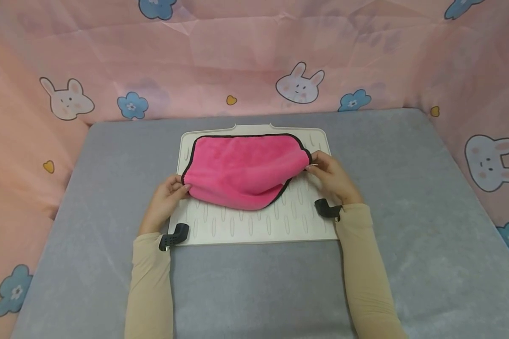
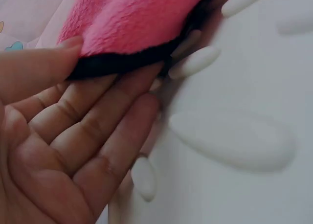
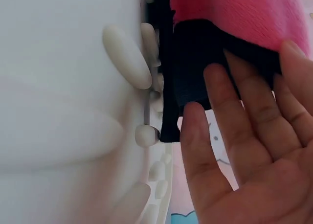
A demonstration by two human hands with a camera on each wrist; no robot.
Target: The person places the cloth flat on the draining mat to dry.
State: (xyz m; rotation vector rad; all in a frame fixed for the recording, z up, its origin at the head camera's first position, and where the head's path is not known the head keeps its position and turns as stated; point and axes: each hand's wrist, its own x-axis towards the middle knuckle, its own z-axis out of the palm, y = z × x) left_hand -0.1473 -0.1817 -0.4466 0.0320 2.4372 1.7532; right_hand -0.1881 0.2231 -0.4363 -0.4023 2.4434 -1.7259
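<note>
A pink plush cloth point(image 1: 242, 165) with black edging lies across a cream ridged mat point(image 1: 246, 230), its front edge lifted and sagging between the two hands. My left hand point(image 1: 164, 200) pinches its left edge; in the left wrist view the thumb is on top of the pink cloth point(image 2: 132, 23) and the fingers are beneath. At the right, my right hand point(image 1: 332, 174) pinches the other edge between thumb and fingers. The right wrist view shows the cloth's black border point(image 3: 195, 62) folded down over those fingers. A lower right corner of the cloth hangs onto the mat.
The mat lies on a grey table cover point(image 1: 254, 287). Pink fabric point(image 1: 220, 52) printed with rabbits and flowers stands around the back and sides. A black wrist mount point(image 1: 174, 236) sits at the left cuff, another black mount point(image 1: 327, 208) at the right cuff.
</note>
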